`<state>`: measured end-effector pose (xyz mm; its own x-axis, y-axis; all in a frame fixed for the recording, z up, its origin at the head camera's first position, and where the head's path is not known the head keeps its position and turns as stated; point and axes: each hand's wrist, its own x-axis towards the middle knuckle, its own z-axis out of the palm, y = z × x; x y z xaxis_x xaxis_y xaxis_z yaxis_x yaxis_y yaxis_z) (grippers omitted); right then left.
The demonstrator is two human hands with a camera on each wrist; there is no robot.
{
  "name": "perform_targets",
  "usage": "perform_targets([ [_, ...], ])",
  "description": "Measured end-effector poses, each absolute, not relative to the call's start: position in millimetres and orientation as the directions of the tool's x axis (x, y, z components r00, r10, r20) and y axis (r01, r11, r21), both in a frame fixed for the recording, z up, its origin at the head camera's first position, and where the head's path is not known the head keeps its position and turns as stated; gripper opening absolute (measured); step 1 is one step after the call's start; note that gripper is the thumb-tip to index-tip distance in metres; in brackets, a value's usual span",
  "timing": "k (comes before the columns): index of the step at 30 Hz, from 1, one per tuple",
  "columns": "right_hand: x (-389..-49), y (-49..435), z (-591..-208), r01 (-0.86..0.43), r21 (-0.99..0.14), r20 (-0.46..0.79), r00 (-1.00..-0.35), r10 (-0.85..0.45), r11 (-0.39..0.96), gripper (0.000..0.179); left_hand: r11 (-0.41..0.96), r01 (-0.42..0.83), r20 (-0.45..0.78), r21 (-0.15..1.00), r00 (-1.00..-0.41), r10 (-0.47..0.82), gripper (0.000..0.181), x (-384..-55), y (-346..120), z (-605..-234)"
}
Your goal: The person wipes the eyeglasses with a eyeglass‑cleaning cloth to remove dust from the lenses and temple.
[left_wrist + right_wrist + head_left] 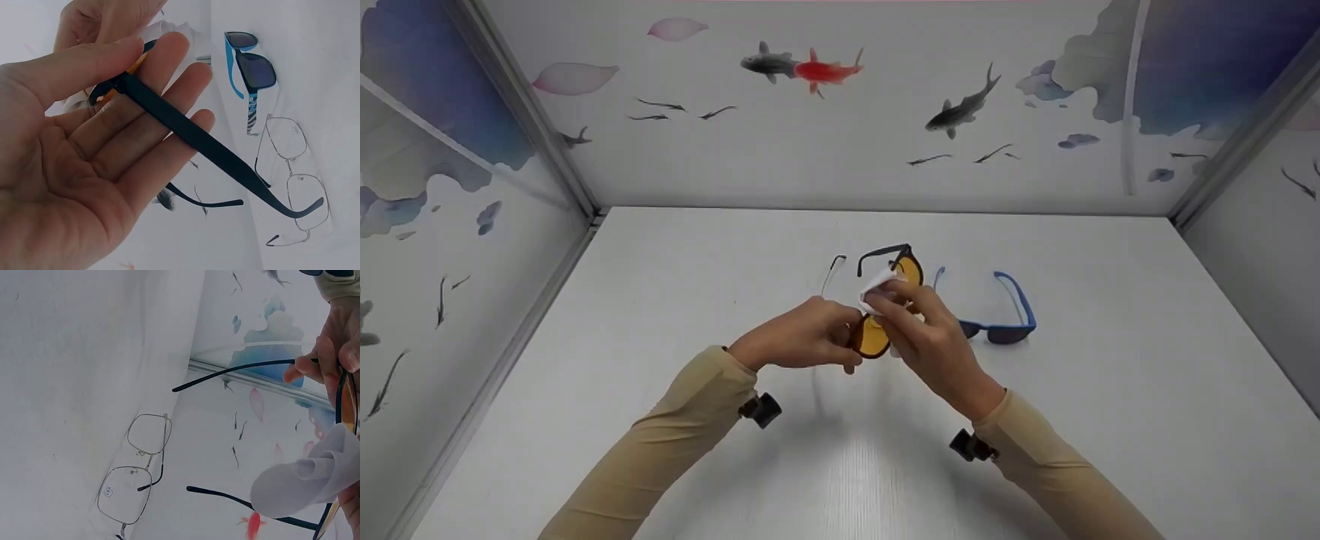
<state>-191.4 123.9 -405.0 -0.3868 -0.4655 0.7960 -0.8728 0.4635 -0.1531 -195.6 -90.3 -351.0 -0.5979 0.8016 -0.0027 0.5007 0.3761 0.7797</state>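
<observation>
Closest, two beige sleeves [682,420] are seen reaching over the white table [622,300], and a small black device [761,410] is worn at each wrist. Just beyond the cuffs, a pair of black-framed glasses with orange-yellow lenses [874,339] is held up between both hands, above the table. The frame is pinched near a hinge by the thumb and forefinger of the left hand [810,334]; one black temple is laid across its other, extended fingers. By the right hand [934,337], a crumpled white cloth [876,285] is pinched against the glasses, with part of the frame covered. To the right, blue-framed sunglasses with dark lenses [1011,334] are set on the table, their temples pointed away. Beyond the left hand, thin metal-rimmed glasses with clear lenses [289,167] are largely hidden in the head view. Farthest back, a white wall [847,172] is decorated with painted fish and petals.
</observation>
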Motion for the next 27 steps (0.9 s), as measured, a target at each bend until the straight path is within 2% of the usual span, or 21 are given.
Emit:
perform_targets([
  [6,-182,124,-411,-0.852,-0.1,0.747,-0.406,-0.527,0.514,0.057,0.4,0.513,0.029,0.76,-0.642,0.766,0.016,-194,-89,-352],
  [8,-180,125,-413,-0.85,-0.089,0.744,-0.403,-0.533,0.519,0.06,0.397,0.517,0.046,0.758,-0.65,0.758,0.015,-193,-89,-352],
  [15,-176,132,-420,-0.93,-0.026,0.752,-0.26,-0.606,0.368,0.03,0.382,0.519,0.117,0.765,-0.695,0.71,0.011,-192,-90,-352],
  [17,-178,135,-419,-0.933,-0.04,0.76,-0.261,-0.595,0.359,0.027,0.394,0.506,0.108,0.767,-0.707,0.699,0.012,-192,-91,-352],
  [19,-181,137,-415,-0.919,-0.079,0.778,-0.299,-0.552,0.387,0.027,0.401,0.49,0.087,0.774,-0.71,0.699,0.014,-191,-90,-351],
  [23,-184,133,-406,-0.879,-0.166,0.809,-0.38,-0.448,0.447,0.037,0.413,0.5,0.076,0.761,-0.701,0.709,0.021,-188,-84,-351],
  [25,-183,129,-404,-0.885,-0.154,0.824,-0.36,-0.437,0.438,0.031,0.404,0.527,0.101,0.748,-0.692,0.715,0.024,-187,-80,-352],
  [27,-181,126,-404,-0.911,-0.112,0.832,-0.304,-0.464,0.397,0.023,0.393,0.553,0.142,0.735,-0.691,0.708,0.022,-185,-78,-353],
])
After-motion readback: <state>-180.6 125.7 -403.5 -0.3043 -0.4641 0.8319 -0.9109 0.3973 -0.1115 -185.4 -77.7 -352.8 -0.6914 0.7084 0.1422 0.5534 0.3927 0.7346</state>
